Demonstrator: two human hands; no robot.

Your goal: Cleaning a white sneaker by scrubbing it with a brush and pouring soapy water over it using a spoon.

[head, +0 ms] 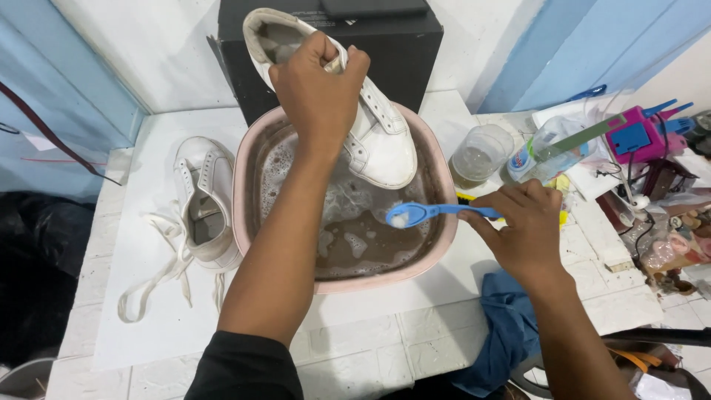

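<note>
Item 1: our left hand point(318, 78) clamps a white sneaker point(370, 126) by its heel, toe down over the pink basin point(443, 200) of soapy water. Item 2: our right hand point(522, 226) grips a blue toothbrush point(426, 214) just inside the basin's right rim, below the sneaker. Left of our forearm, a second sneaker point(201, 200) lies outside the rim.

A white lace-less sneaker point(370, 126) tilts toe-down above the pink basin point(241, 185) of soapy brown water, while a blue toothbrush point(437, 213) with foamy bristles lies level over the basin's right rim.
</note>
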